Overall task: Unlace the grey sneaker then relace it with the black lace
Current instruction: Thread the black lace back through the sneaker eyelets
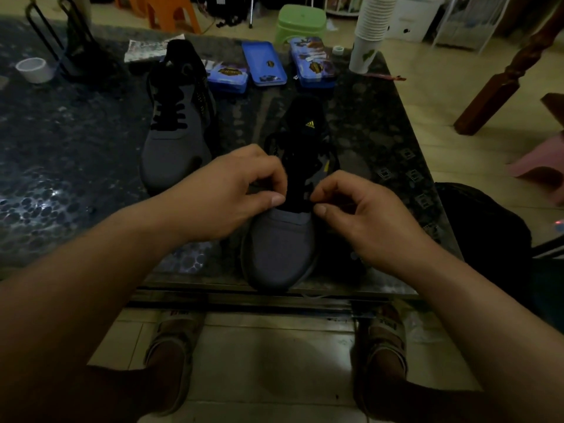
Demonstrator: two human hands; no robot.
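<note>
Grey sneaker [279, 248] sits at the near edge of the dark table [76, 132], toe toward the person, tongue and throat black. Both hands work at the lowest eyelets, just above the toe cap. Left hand [232, 190] has fingers curled, thumb and forefinger pinched on the left side of the throat. Right hand [360, 215] is likewise curled, pinching what looks like the black lace [305, 190] at the right eyelet. Light is dim and the lace is black on a black tongue, so the number of threaded rows cannot be read.

Judgement: work is at the bottom row, either the last of the unlacing or the start of the relacing; which one cannot be told. The task is not finished in either case, with no bow or tidy crossings visible.

Just beside it to the left stands a second sneaker [174, 141], fully laced in black. Farther back are blue tins [265, 64], a stack of cups [370, 29] and a tape roll [35, 70].
</note>
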